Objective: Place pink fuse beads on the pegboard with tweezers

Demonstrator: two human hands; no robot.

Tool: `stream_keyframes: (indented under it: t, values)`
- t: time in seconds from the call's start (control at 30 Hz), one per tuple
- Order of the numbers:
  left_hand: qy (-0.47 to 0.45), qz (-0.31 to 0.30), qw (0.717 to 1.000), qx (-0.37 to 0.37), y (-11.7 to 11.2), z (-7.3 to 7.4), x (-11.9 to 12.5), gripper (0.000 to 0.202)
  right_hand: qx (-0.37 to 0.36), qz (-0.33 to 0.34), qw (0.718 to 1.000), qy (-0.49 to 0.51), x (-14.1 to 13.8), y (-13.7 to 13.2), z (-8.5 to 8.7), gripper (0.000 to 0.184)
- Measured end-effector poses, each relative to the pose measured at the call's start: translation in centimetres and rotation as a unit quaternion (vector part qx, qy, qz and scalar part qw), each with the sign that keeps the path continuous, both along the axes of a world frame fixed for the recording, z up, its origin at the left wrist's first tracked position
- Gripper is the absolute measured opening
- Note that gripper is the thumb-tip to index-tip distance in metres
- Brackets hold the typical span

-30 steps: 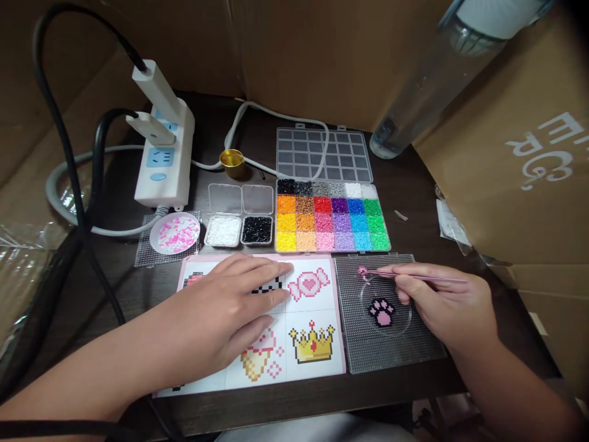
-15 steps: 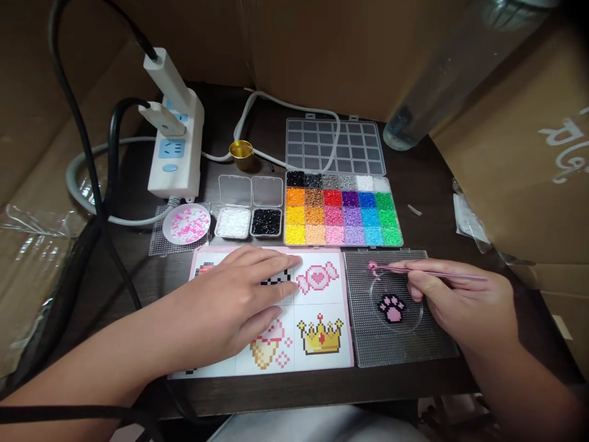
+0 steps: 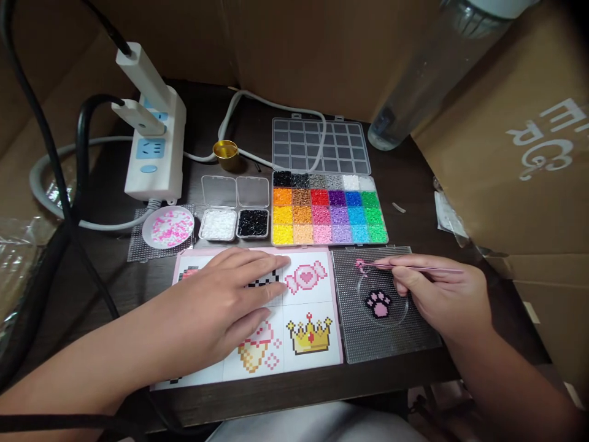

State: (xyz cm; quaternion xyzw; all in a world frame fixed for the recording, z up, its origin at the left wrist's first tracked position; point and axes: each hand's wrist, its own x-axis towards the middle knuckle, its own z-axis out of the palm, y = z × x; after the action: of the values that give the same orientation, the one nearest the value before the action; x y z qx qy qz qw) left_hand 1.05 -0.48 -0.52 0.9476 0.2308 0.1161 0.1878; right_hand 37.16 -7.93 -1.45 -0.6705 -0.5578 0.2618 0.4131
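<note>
My left hand [image 3: 237, 301] lies flat, fingers stretched out, on a pattern sheet [image 3: 313, 310] with pixel pictures of a candy, a crown and an ice cream. In my right hand [image 3: 439, 294] are pink tweezers [image 3: 418, 267], pinched between thumb and fingers. Their tip points left and is at a small cluster of pink beads [image 3: 360, 264] on the clear pegboard [image 3: 400, 347]. Below that cluster, a black and pink bead paw [image 3: 379, 304] sits inside a clear ring on the board. Whether the tip grips a bead is too small to tell.
Behind the sheet stand a sorted bead box [image 3: 329, 209] with its lid open, and small boxes of white beads [image 3: 218, 224] and black beads [image 3: 253, 223]. A dish [image 3: 168, 227] of pink and white beads, a gold cup [image 3: 226, 155], a power strip [image 3: 159, 147] and a bottle [image 3: 414, 86] surround them.
The camera view has shifted, so most things appear farther left. My left hand stays flat on the sheet, and the tweezers' tip remains at the pink bead cluster.
</note>
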Motion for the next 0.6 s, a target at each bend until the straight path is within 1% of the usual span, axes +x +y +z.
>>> stream_keyframes:
  t: [0.37,0.6]
  values:
    - [-0.005,0.002,1.000,0.003,-0.08,-0.14,0.03,0.036,0.009,0.013,1.000,-0.003,-0.22,0.36,0.20,0.026]
    - [-0.009,0.002,1.000,-0.002,-0.10,-0.01,-0.04,0.035,0.002,0.006,1.000,-0.001,-0.12,0.29,0.22,0.023]
